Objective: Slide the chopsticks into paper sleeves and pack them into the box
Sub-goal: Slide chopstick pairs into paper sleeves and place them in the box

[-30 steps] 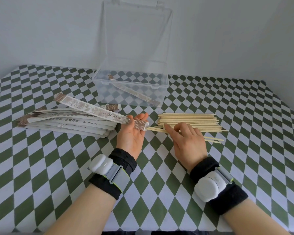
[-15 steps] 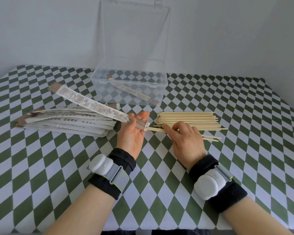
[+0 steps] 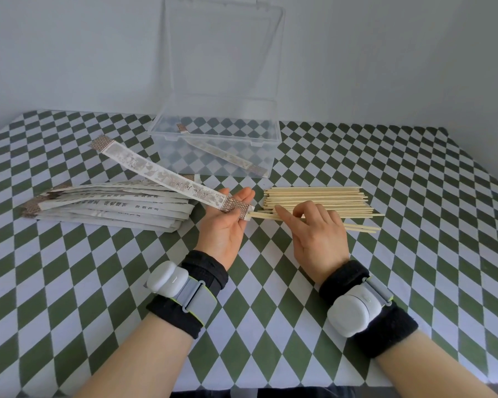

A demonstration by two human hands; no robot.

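Note:
My left hand [image 3: 226, 225] holds a printed paper sleeve [image 3: 161, 175] by its near end, the far end raised up to the left. My right hand [image 3: 314, 231] pinches a pair of chopsticks [image 3: 263, 216] whose tips sit at the sleeve's mouth. A pile of bare chopsticks [image 3: 316, 198] lies just beyond my right hand. A stack of empty sleeves [image 3: 110, 209] lies to the left. The clear plastic box [image 3: 213, 147] stands open behind, with one filled sleeve [image 3: 224, 152] lying inside.
The box lid [image 3: 222, 50] stands upright against the wall. The table carries a green and white diamond cloth [image 3: 400, 196]. Both wrists wear black bands with white devices.
The raised sleeve's far end has lifted a little higher. My right hand has edged the chopstick pair leftward to the sleeve's mouth.

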